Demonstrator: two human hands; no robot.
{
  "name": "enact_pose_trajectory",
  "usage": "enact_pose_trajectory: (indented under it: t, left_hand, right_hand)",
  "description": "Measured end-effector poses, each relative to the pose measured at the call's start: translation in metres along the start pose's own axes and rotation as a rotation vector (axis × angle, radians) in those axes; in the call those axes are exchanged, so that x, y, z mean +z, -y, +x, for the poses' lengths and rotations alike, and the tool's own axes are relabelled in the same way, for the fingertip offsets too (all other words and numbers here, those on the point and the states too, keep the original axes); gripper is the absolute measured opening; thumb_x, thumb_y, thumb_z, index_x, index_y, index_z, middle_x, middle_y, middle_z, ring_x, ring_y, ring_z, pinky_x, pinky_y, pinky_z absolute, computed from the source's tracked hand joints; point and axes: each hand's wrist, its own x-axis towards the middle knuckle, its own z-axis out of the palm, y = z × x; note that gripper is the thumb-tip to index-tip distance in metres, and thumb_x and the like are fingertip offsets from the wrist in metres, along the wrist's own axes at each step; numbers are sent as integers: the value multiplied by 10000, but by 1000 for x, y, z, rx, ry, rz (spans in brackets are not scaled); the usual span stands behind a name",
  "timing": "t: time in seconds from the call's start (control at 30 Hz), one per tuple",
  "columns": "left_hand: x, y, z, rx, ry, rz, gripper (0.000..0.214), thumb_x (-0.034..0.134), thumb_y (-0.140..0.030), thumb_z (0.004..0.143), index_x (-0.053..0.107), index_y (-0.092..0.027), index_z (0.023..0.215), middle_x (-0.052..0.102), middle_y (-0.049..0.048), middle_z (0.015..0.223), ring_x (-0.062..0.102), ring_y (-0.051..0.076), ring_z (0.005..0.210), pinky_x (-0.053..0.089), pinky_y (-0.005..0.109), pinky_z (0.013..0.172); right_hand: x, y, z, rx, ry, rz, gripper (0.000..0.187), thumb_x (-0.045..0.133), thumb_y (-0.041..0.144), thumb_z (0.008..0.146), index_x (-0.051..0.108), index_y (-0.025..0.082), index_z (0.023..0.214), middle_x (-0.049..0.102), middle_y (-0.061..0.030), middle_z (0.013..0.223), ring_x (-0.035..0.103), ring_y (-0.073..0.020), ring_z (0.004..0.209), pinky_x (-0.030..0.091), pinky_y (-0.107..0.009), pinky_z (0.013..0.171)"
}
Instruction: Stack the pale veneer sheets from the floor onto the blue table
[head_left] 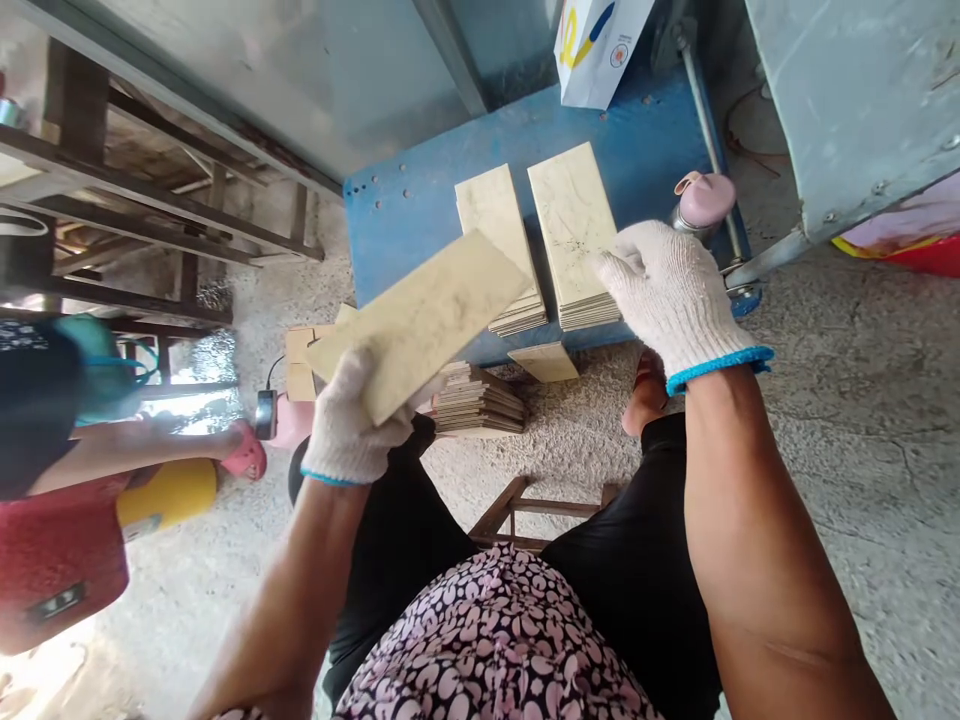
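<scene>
My left hand (352, 420), in a white knitted glove, grips a thin rectangular cream board (427, 320) by its lower left part, tilted above the floor. My right hand (667, 290), in a matching glove with a blue cuff, is at the right edge of a stack of similar boards (574, 220). Its fingers are curled together; whatever they hold, if anything, is hidden. Dark specks lie on that stack's top board. Beside it stands another stack of boards (495, 215), partly behind the held one. A third stack (480, 400) rests on the floor between my legs.
Both upper stacks stand on a low blue platform (405, 215). A single board (547, 362) leans at its front edge. A pink-lidded container (705, 200) is right of my right hand, a white paper bag (600, 55) behind. Another person's leg (142, 455) shows at left.
</scene>
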Motion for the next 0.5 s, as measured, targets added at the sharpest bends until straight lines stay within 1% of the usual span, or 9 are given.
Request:
enact_pose_trajectory:
  t: [0.03,0.07,0.1,0.13,0.17,0.2,0.27,0.37,0.5]
  left_hand:
    - [13,1,11,49,11,-31,464,536,-488,922,528,-237,1312,680,94,1078,676,177,629,255,125,223]
    - [26,2,25,96,18,-77,459,513,-477,945,523,-229,1331,660,97,1164,703,194,746,349,131,264]
    - [40,3,39,193,-5,-150,429,517,-429,958,521,-230,1338,651,84,1201,707,197,847,489,153,376]
    - [53,5,54,290,-10,-231,405,505,-368,975,510,-224,1353,642,82,1231,691,203,969,600,203,556]
    - [66,6,69,325,-9,-299,381,476,-324,990,503,-229,1359,640,78,1242,662,205,1065,636,267,726]
    - [77,7,83,339,-11,-339,373,439,-312,1003,496,-233,1364,643,82,1240,636,212,1124,628,323,836]
    - [94,9,107,327,18,-379,393,367,-330,1024,461,-221,1390,632,98,1260,592,223,1199,594,385,939]
    - [110,8,131,333,64,-390,458,298,-366,1040,361,-185,1456,570,118,1359,546,215,1261,567,389,986]
    - [121,6,148,359,60,-393,516,254,-402,1045,223,-203,1521,445,111,1491,499,192,1320,552,361,1008]
  right_hand:
    - [0,0,0,2,1,0,255,528,411,919,638,209,1029,685,-131,999,611,-326,977,463,-434,833]
    - [0,0,0,1,-1,3,256,525,410,921,637,209,1033,684,-131,1002,611,-328,982,462,-435,834]
    - [0,0,0,-1,-6,6,255,523,409,922,635,208,1034,683,-131,1004,610,-329,986,460,-434,835]
    - [1,0,0,-3,-11,10,253,522,407,922,634,208,1033,683,-131,1008,610,-329,988,459,-434,835]
    - [1,0,0,-2,-16,14,251,524,406,921,632,208,1032,682,-131,1010,610,-330,990,457,-433,836]
    - [1,0,0,1,-17,17,249,527,406,920,631,208,1030,682,-130,1012,610,-331,992,456,-432,836]
    - [0,0,1,17,-7,17,243,532,407,919,627,210,1024,680,-128,1009,611,-331,990,453,-429,833]
    - [0,1,2,37,7,16,234,542,411,919,624,213,1013,679,-126,1003,614,-328,980,454,-422,823]
    - [4,0,3,-2,-14,37,232,530,414,932,623,211,998,678,-123,969,616,-307,953,461,-404,811]
